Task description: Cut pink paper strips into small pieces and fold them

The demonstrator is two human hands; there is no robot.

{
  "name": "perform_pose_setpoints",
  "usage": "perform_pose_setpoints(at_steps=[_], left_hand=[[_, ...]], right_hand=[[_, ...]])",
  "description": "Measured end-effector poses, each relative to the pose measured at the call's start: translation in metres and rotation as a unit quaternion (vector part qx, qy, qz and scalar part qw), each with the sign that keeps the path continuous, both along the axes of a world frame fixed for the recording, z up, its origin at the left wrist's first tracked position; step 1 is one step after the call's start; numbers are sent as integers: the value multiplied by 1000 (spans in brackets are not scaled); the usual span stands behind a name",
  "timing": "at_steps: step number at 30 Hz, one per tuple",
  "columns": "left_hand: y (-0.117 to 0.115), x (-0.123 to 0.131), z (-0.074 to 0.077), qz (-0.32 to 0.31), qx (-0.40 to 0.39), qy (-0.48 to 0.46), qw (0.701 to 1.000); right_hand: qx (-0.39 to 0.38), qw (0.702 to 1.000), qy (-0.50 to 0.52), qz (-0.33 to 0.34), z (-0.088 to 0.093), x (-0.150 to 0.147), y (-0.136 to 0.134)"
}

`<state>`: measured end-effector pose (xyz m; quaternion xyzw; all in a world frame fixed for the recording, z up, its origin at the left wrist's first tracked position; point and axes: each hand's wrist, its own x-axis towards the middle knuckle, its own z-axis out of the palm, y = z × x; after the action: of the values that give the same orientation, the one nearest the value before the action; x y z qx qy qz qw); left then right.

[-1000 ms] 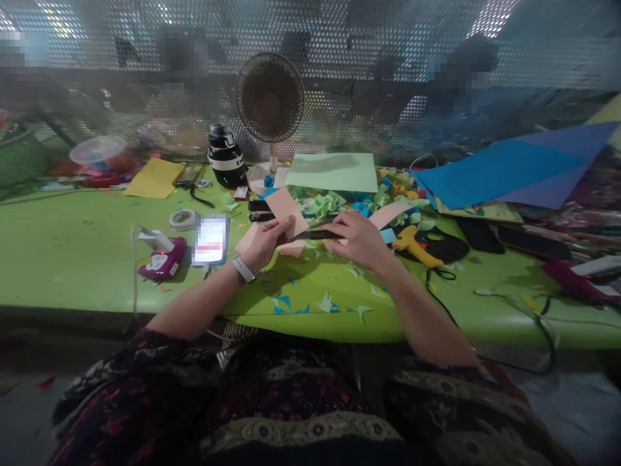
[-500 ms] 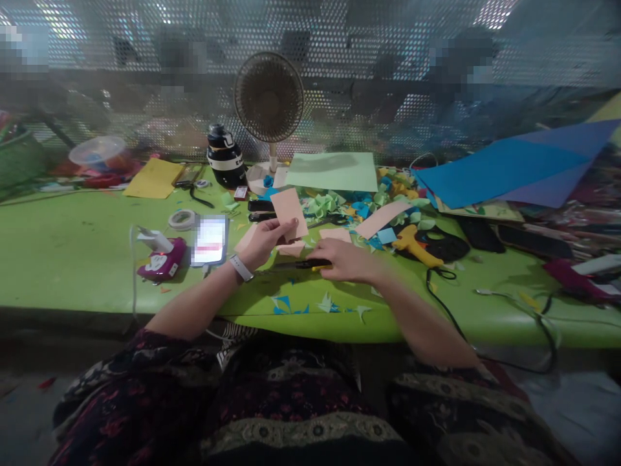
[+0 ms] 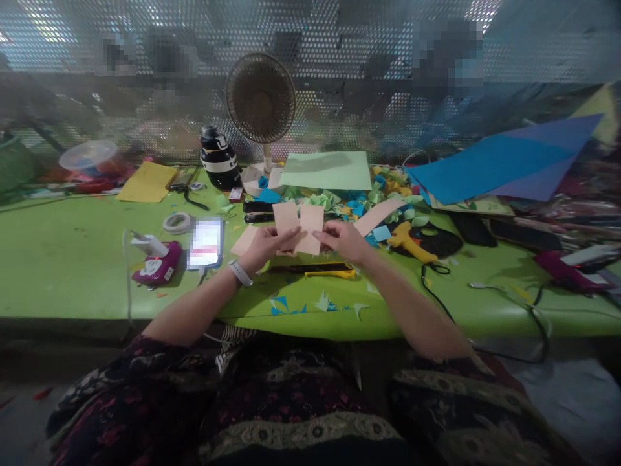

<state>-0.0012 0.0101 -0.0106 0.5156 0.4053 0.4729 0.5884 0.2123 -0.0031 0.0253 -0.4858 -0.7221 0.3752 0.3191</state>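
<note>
**Side by side, edge to edge**

The left hand [image 3: 264,244] has its grip closed on a pale pink rectangular paper piece [image 3: 285,217]. The thumb is in front and the fingers behind its lower part, so the piece stands upright above the hand. The right hand [image 3: 342,238] pinches a second pale pink paper rectangle [image 3: 311,228] by its right side, thumb and fingertips shut on it. The two pieces meet in the space between the hands, their inner edges touching or slightly overlapping; which one lies in front cannot be told. Both are held up off the bright green counter [image 3: 72,259], near its front edge.

Just below them a long black and yellow cutting tool [image 3: 317,268] lies flat on the counter, free of both hands and close to the right wrist. A white wristband [image 3: 241,272] sits on the left wrist.

Left of the left hand lie a lit smartphone [image 3: 206,241], a magenta gadget with a white plug [image 3: 154,266] and a white tape roll [image 3: 176,222]. Right of the right hand are a long pink paper strip [image 3: 376,217] and a yellow glue gun [image 3: 405,238]. Farther back stand a small round desk fan [image 3: 261,97] and a light green paper sheet [image 3: 327,170], with a large blue paper sheet [image 3: 490,168] off to the right
</note>
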Motion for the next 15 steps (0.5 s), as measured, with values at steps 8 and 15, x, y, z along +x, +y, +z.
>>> perform_pose_setpoints(at_steps=[8,15], left_hand=[[6,-2,-1,26,-28,-80,996],[-8,2,8,-69,-75,-91,991]], right_hand=[[108,950,-292,-37,-1,6,2],[394,901,-164,70,-1,-7,-17]])
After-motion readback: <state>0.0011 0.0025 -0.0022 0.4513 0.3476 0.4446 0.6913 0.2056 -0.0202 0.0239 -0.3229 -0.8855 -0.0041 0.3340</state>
